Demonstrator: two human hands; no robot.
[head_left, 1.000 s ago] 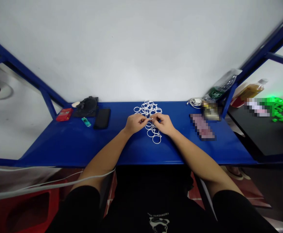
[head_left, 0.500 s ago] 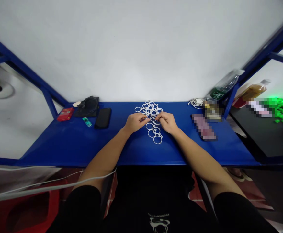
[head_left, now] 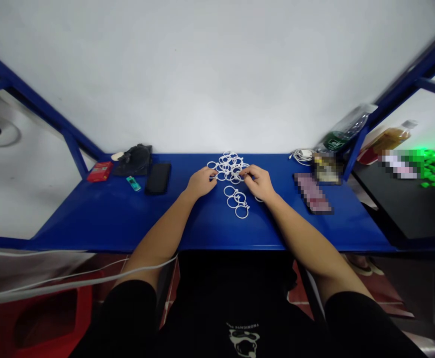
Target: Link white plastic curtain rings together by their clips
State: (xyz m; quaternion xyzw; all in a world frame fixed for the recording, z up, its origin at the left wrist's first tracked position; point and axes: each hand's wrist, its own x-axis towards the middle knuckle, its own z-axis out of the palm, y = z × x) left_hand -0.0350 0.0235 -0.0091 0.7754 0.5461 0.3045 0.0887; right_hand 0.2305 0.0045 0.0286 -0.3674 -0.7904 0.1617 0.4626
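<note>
A loose pile of white plastic rings [head_left: 225, 166] with small tabs lies near the back of the blue table [head_left: 202, 223]. At the pile's left edge, my left hand [head_left: 202, 182] has its fingers curled together around the edge of a white ring. My right hand [head_left: 258, 182] reaches the pile's right side, thumb and fingers pinched at a ring there; the grip is partly hidden. Nearer to me, several overlapping rings [head_left: 242, 212] form a short row between my forearms. Another ring [head_left: 258, 199] shows partly from under my right hand.
On the left are a black phone [head_left: 158, 179], a small teal packet [head_left: 133, 183], a red box [head_left: 100, 171] and a crumpled black bag [head_left: 135, 159]. To the right lie a coiled white cable [head_left: 302, 156], a blurred pink item [head_left: 312, 193] and a leaning plastic bottle [head_left: 346, 130].
My hands have moved apart, the left one toward the pile's left edge. A ring now shows beneath my right hand. The short row of rings stays in place.
</note>
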